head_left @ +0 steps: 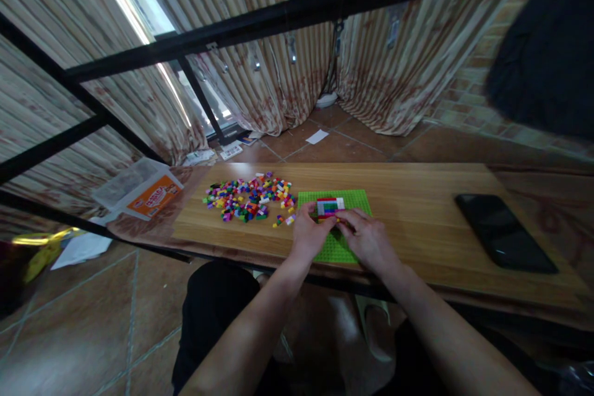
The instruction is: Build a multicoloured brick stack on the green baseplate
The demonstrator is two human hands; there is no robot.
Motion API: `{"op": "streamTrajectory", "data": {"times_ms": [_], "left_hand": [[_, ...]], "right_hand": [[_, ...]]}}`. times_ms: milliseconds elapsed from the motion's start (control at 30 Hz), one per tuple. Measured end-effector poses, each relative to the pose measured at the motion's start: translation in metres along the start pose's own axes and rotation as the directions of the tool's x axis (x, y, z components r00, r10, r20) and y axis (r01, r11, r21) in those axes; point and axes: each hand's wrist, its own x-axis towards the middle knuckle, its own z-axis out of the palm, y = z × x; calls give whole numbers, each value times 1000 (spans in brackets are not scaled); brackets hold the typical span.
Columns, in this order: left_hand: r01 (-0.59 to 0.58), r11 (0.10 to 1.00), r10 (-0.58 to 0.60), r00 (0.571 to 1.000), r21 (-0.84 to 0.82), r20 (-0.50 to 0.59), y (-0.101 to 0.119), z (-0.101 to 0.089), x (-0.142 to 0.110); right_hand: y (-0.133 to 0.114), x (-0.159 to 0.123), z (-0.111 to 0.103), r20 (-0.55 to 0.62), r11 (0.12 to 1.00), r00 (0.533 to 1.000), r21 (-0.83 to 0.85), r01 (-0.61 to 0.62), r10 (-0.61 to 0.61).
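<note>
A green studded baseplate (341, 252) lies on the wooden board in front of me. On its upper part sits a low build of toy bricks (330, 206), with red, white, green, blue and purple rows. My left hand (309, 232) curls around the build's left and near sides, thumb along the near edge. From the right, my right hand (369, 236) has its thumb and fingers closed at the near right corner, where a bit of yellow shows. The fingertips of both hands nearly meet there and partly hide the bricks between them.
A spread of loose colored bricks (250, 198) lies left of the baseplate. Farther left stands a clear plastic box (139, 189) with an orange label. A black phone (503, 232) rests on the right of the wooden board (417, 198). A dark metal rail (278, 25) crosses behind.
</note>
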Motion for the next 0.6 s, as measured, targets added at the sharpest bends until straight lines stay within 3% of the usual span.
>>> {"op": "streamTrajectory", "data": {"times_ms": [133, 400, 600], "left_hand": [[-12, 999, 12, 1000, 37, 1, 1, 3, 1], [107, 994, -107, 994, -15, -10, 2, 10, 4], [115, 992, -118, 992, -43, -50, 3, 16, 5]], "right_hand": [[0, 1, -5, -30, 996, 998, 65, -55, 57], [8, 4, -15, -104, 954, 969, 229, -195, 224], [13, 3, -12, -110, 934, 960, 282, -219, 258]]}}
